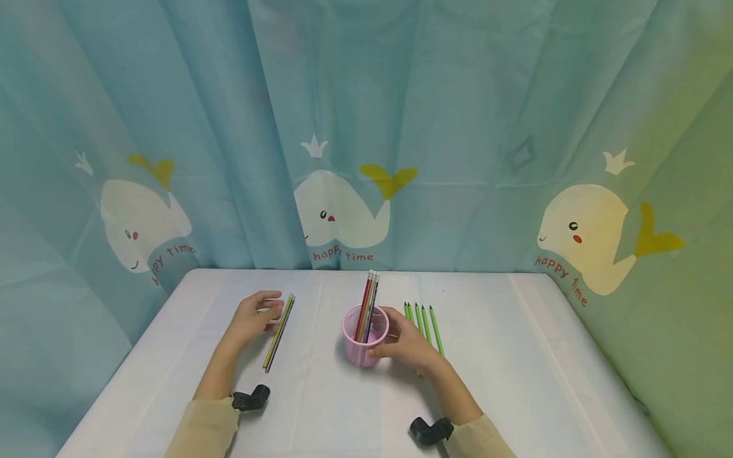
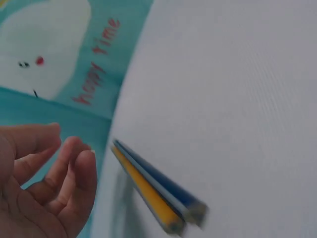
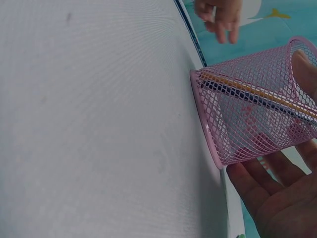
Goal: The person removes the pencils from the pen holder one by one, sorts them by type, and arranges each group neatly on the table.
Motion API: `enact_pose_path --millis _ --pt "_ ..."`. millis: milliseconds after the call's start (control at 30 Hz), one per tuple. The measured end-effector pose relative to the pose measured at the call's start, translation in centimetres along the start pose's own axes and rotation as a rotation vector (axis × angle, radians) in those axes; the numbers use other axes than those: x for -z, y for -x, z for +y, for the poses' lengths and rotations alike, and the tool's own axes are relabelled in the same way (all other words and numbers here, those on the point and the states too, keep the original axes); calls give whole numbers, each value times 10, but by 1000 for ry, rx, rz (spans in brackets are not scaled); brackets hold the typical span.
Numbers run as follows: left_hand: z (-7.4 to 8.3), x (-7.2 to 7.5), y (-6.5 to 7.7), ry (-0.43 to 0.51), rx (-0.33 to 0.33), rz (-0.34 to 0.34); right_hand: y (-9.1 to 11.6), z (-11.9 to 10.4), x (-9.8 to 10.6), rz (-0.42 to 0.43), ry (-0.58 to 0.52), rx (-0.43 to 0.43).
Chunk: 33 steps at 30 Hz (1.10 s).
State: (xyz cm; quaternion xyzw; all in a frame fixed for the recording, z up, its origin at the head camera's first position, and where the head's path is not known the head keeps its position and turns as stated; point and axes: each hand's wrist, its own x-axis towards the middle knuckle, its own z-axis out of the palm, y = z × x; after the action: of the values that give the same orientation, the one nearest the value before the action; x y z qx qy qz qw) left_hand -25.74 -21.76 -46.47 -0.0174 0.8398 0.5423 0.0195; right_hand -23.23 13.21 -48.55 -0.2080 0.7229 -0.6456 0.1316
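My right hand (image 1: 408, 342) holds a pink mesh pencil cup (image 1: 356, 355), its thumb and fingers around the side. Several pencils (image 1: 368, 308) lean inside the cup, showing red, yellow and dark barrels. In the right wrist view the cup (image 3: 237, 134) has its base at the white tabletop, with fingers spread along its wall. To the left, my left hand (image 1: 249, 320) hovers beside two pencils, its fingers loosely bent around nothing. A yellow pencil (image 2: 148, 196) and a dark blue pencil (image 2: 173, 188) lie side by side on the table.
Several green pencils (image 1: 426, 323) lie in a row right of the cup, partly hidden by my right hand and wrist. A white cloth (image 1: 515, 369) covers the table. Behind it hangs a blue-green curtain (image 1: 469, 127) with whale prints.
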Motion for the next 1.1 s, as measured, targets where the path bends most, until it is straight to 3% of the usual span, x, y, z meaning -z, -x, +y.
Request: enact_pose_path --millis 167,400,867,1100 --pt "23 -6 8 82 -76 -70 0 -1 0 -5 -1 2" --pt "43 -25 15 227 -148 -220 0 -2 0 -11 -4 2" --pt "63 -64 2 436 -120 -338 0 -4 -1 26 37 -32" --pt "72 -84 -5 457 -136 -368 -1 -2 0 16 27 -10"
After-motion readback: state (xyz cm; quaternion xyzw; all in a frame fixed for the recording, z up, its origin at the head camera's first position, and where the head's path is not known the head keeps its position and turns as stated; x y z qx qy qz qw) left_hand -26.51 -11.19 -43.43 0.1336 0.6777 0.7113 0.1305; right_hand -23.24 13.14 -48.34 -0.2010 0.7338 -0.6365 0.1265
